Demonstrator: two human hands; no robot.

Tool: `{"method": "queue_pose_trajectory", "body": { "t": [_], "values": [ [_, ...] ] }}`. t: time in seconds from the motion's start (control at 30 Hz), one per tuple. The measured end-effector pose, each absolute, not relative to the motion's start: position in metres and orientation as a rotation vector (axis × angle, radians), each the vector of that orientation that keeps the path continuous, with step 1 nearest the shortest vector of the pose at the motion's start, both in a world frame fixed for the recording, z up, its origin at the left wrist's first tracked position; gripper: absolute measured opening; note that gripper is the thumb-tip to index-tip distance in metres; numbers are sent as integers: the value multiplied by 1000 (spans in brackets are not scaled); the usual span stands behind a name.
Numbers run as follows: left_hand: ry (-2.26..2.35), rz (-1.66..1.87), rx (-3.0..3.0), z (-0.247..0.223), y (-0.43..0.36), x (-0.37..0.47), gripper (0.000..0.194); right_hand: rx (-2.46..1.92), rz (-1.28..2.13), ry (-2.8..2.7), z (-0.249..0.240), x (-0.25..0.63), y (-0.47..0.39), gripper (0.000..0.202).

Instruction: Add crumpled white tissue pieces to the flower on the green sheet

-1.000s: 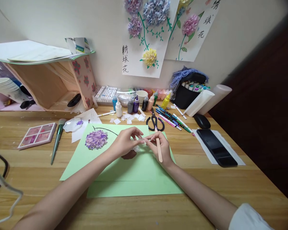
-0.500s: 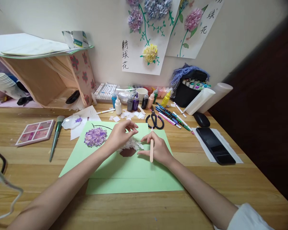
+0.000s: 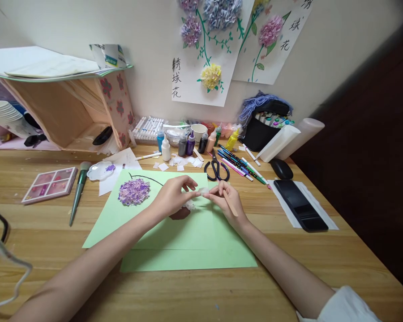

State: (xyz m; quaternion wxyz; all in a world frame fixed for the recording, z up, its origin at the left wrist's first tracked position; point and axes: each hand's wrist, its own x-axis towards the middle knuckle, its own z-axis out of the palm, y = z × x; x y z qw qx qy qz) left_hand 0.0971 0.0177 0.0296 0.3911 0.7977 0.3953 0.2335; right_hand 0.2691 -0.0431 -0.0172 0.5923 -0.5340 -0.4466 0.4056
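Between my fingertips, above the green paper [image 3: 174, 237], is a small white paper piece [image 3: 203, 191]. My left hand [image 3: 174, 193] pinches its left side between thumb and finger. On the other side, my right hand [image 3: 230, 199] pinches the piece too, with a wooden craft stick [image 3: 230, 205] tucked among its fingers. Beneath my left hand lies a brown round patch [image 3: 180, 214] with white crumpled paper bits [image 3: 190, 205] along its edge, partly hidden by the hand. A purple paper flower [image 3: 134, 192] with a dark drawn stem is on the sheet's left.
Black scissors [image 3: 216, 167], loose white paper squares [image 3: 179, 161] and several paint bottles [image 3: 190, 144] stand or lie behind the sheet. Pens [image 3: 237, 162] lie farther right, near a phone [image 3: 300, 205] and a mouse [image 3: 281, 168]. A brush [image 3: 79, 192] lies left.
My right hand has risen to meet my left, and both now pinch the white paper piece. The craft stick has tilted from upright to slanting.
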Motion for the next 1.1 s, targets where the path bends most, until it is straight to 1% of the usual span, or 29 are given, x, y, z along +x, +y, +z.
{"method": "queue_pose_trajectory", "body": {
  "t": [0.07,0.23,0.47,0.8,0.9,1.03,1.1],
  "values": [
    [971,586,1985,26,16,100,23,-1220,982,-1001,-16,268,-44,50],
    [964,632,1834,24,15,105,13,-1156,1083,-951,-18,267,-44,51],
    [968,683,1690,21,16,105,20,-1120,1128,-947,-18,267,-45,50],
    [971,656,1682,21,15,107,21,-1156,1086,-944,-11,262,-46,52],
    [986,698,1775,22,13,105,18,-1173,1055,-952,-12,263,-47,51],
    [1010,902,2167,30,8,102,12,-1208,1012,-960,-15,266,-47,48],
    [956,902,2362,33,6,102,9,-1224,991,-961,-17,267,-47,47]
  ]
}}
